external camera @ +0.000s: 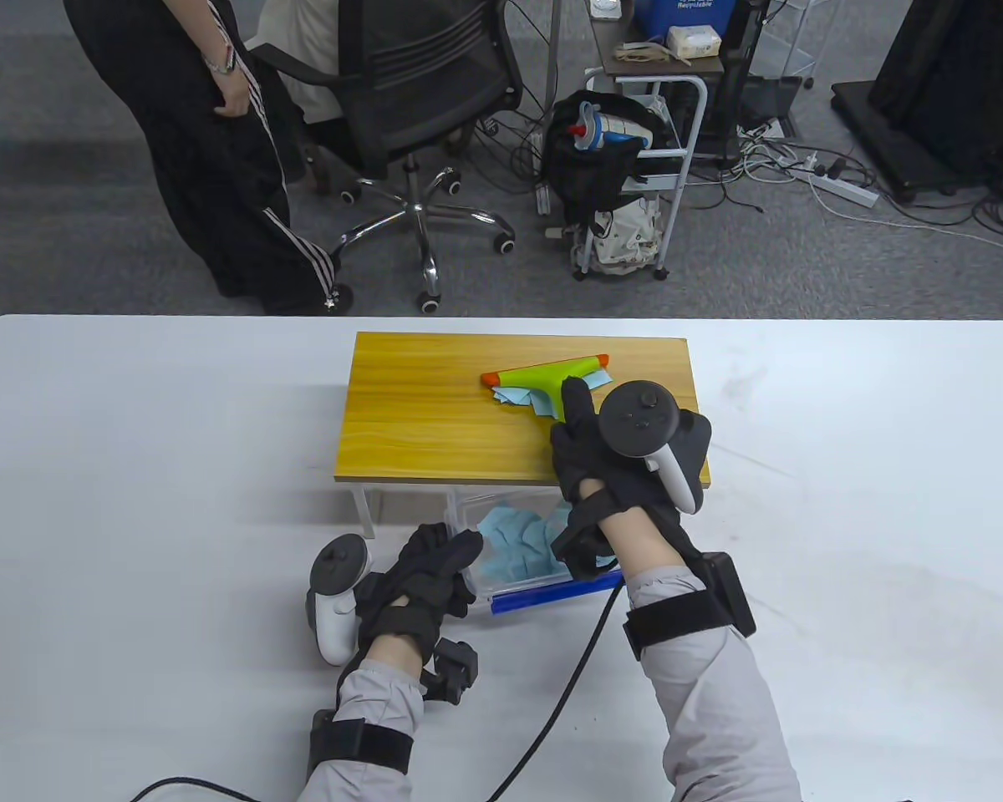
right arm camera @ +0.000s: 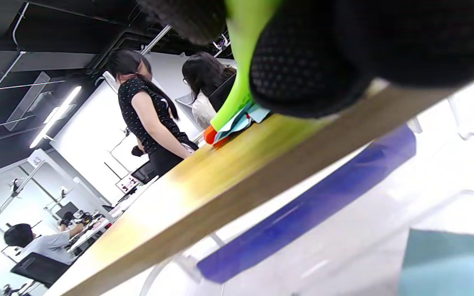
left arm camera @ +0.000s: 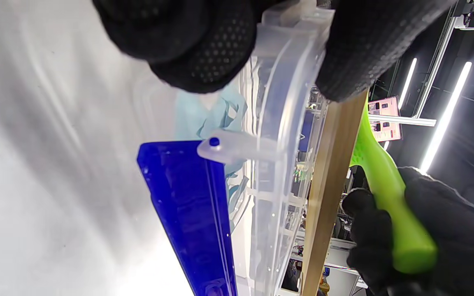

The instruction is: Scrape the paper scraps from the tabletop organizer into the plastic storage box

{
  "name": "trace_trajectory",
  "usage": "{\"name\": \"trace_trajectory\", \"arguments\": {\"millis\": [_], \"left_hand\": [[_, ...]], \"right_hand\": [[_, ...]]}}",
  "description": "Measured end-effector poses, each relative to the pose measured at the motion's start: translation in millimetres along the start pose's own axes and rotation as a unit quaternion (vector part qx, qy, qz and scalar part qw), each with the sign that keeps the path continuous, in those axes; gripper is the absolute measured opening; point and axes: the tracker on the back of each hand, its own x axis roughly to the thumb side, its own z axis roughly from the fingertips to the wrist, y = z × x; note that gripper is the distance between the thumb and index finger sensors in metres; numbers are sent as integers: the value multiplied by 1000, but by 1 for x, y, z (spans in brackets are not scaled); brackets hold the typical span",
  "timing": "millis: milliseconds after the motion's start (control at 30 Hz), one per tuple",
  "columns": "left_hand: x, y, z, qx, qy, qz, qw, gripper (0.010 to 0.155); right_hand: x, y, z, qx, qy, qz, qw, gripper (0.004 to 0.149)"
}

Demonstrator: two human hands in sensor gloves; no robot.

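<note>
Clear plastic storage box (external camera: 525,547) with a blue latch handle (external camera: 557,591) on its near side, tucked partly under the front edge of the wooden tabletop organizer (external camera: 435,409) on the white table (external camera: 134,468). Crumpled pale-blue paper scraps (external camera: 514,543) inside the box; far half of the box hidden beneath the organizer top. More blue scraps (external camera: 525,394) on the organizer's wooden surface, bunched against the near side of the blade of a lime-green scraper (external camera: 547,373) with orange end caps. Right hand (external camera: 627,472) wrapped tightly around the scraper's green handle, fingers closed on it, confirmed in the left wrist view. Left hand (external camera: 422,572) gripping the box's near-left rim, thumb and fingers pinching the clear wall. Blue container on a cart behind the table, white lettering cut off at the top edge and unreadable. Standing bystander cropped at the shoulders, head out of frame. Right wrist view largely blocked by the glove; box there blurred and overexposed.
</note>
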Motion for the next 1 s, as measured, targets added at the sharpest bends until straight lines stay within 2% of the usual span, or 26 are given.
{"name": "trace_trajectory", "arguments": {"millis": [333,633,800,1000], "left_hand": [[0,-1,0,-4,0,0,1000,64],[0,-2,-1,-9,-1,4,1000,64],[-1,-5,0,-10,-3,-3,1000,64],[-3,-9,-2,-16,-1,-8,1000,64]], "right_hand": [[-15,3,44,-5,-37,-18,999,58],[-19,5,78,-12,-38,-45,998,57],[-22,9,90,-27,-47,-43,998,57],[-21,-2,99,1,-49,-31,998,57]]}}
